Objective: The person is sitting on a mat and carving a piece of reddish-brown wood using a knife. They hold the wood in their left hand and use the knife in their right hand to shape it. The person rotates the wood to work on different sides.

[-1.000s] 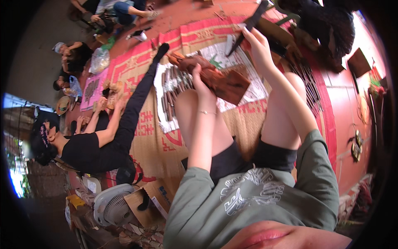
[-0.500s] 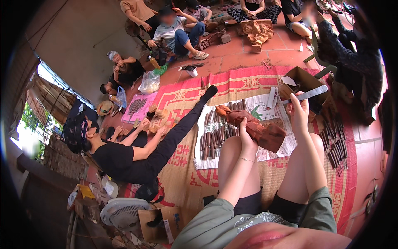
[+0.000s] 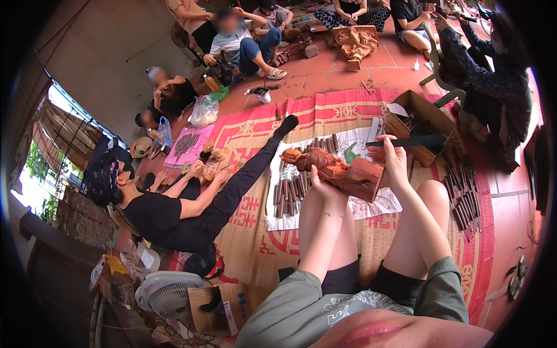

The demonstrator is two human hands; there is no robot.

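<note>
My left hand [image 3: 329, 192] is closed around the underside of a reddish-brown carved wooden statue [image 3: 333, 170], tilted on its side above my knees. Its narrow carved end points left and its blocky base lies toward my right hand [image 3: 395, 164]. That hand pinches a long flat tool [image 3: 422, 141], dark along its length with a pale tip pointing left above the base; its exact kind is unclear. Beneath the statue, a white printed cloth [image 3: 279, 225] bears rows of wooden-handled carving tools [image 3: 292, 194]. Something green [image 3: 351, 152] shows behind the statue.
A cardboard box of tools [image 3: 401, 134] stands beyond my right hand. More handled tools [image 3: 462, 197] lie right of my knee on the red-patterned mat [image 3: 249, 211]. To the left, a person in black [image 3: 168, 203] handles a pale wood carving. Several people sit farther back.
The flat tool has turned from slanting up with its light face showing to nearly level and dark. My right hand has moved down and left, closer to the statue's base.
</note>
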